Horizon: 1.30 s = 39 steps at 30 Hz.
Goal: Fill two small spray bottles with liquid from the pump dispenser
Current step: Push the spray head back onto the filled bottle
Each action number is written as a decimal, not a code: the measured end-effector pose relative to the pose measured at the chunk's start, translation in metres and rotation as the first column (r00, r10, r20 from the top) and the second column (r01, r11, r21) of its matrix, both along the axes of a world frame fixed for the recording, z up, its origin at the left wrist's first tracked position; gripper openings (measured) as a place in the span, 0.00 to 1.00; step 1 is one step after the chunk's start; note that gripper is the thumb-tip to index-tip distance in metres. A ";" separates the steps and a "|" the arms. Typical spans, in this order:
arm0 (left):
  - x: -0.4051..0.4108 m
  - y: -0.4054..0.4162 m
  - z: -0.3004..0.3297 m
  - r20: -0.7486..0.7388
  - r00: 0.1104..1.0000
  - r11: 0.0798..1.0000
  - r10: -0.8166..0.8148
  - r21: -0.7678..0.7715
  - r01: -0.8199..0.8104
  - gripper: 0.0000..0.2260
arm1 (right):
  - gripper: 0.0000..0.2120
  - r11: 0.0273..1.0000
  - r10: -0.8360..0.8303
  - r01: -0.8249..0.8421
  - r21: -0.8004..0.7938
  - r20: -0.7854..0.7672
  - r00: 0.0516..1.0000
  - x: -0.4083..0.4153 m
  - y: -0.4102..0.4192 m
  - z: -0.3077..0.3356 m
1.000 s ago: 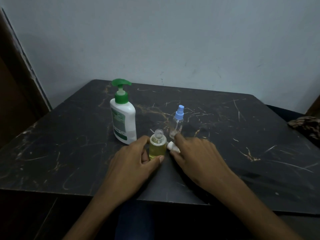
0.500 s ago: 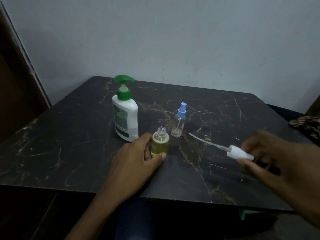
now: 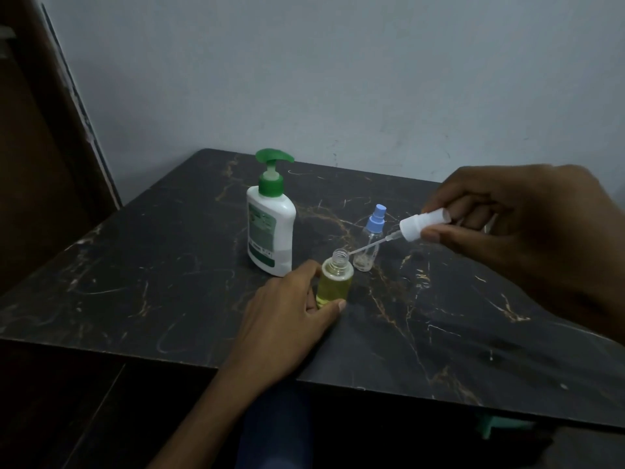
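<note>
Bottle one [image 3: 334,282] stands uncapped on the dark marbled tabletop [image 3: 135,282], filled with yellow liquid up to about the shoulder; threaded neck bare. Left hand [image 3: 287,319] wraps its base, thumb and fingers closed around it, bracing it upright near the front edge.

Right hand [image 3: 527,231] raised above the tabletop to the right, pinching a white spray cap [image 3: 422,226] between thumb and fingers. Cap lies nearly level, its thin dip tube [image 3: 368,247] slanting down-left; tube tip sits just beside the open neck, not yet inside as far as can be told.

Bottle two [image 3: 368,243], clear with a blue spray top, stands just behind and right of the first. Looks empty apart from a trace at the bottom; top in place.

Pump dispenser [image 3: 270,221], white body, green pump, upright behind the left hand, touched by neither hand.

Judgement: roughly half done. First bottle appears filled and wants only its cap threaded on. Second bottle remains entirely: uncap, fill from the pump, recap.

Light is dim; liquid levels approximate.
</note>
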<state>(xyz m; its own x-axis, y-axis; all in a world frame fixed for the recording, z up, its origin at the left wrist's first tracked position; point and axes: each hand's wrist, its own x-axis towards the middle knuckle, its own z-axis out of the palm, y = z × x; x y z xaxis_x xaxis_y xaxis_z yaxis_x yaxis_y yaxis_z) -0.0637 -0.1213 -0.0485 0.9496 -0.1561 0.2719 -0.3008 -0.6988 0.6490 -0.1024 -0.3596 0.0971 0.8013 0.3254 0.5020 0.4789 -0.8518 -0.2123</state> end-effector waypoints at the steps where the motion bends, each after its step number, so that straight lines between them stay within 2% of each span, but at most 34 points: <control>1: 0.000 0.000 0.000 0.000 1.000 1.000 -0.002 -0.004 0.002 0.11 | 0.08 1.000 0.009 -0.009 -0.002 -0.003 1.000 0.003 0.001 0.000; 11: 0.000 0.000 0.000 0.004 1.000 1.000 0.000 -0.003 0.000 0.12 | 0.08 0.997 0.060 -0.054 0.061 -0.099 0.993 0.010 0.005 0.018; 19: 0.001 0.001 -0.003 0.018 1.000 1.000 -0.007 0.011 0.006 0.12 | 0.08 0.996 0.049 -0.061 -0.061 -0.179 0.983 0.024 0.036 0.019; 24: 0.000 0.001 -0.003 0.023 1.000 1.000 -0.017 -0.009 0.017 0.12 | 0.07 0.958 0.025 -0.081 -0.276 -0.199 0.980 0.043 0.060 0.009; 29: -0.001 0.002 -0.002 0.043 0.999 1.000 -0.027 -0.011 0.027 0.11 | 0.07 0.901 0.046 -0.139 -0.410 -0.228 0.973 0.055 0.073 -0.001; 39: 0.001 0.003 -0.004 0.025 0.999 0.997 -0.041 -0.059 0.042 0.12 | 0.05 0.899 0.021 -0.108 -0.425 -0.206 0.978 0.060 0.076 -0.003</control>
<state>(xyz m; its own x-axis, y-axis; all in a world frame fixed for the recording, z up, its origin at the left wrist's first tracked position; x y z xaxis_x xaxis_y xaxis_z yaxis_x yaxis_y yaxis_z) -0.0631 -0.1182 -0.0522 0.9359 -0.1780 0.3039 -0.3442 -0.6456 0.6817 -0.0428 -0.2835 0.0945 0.8371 0.5289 0.1396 0.5235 -0.8486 0.0760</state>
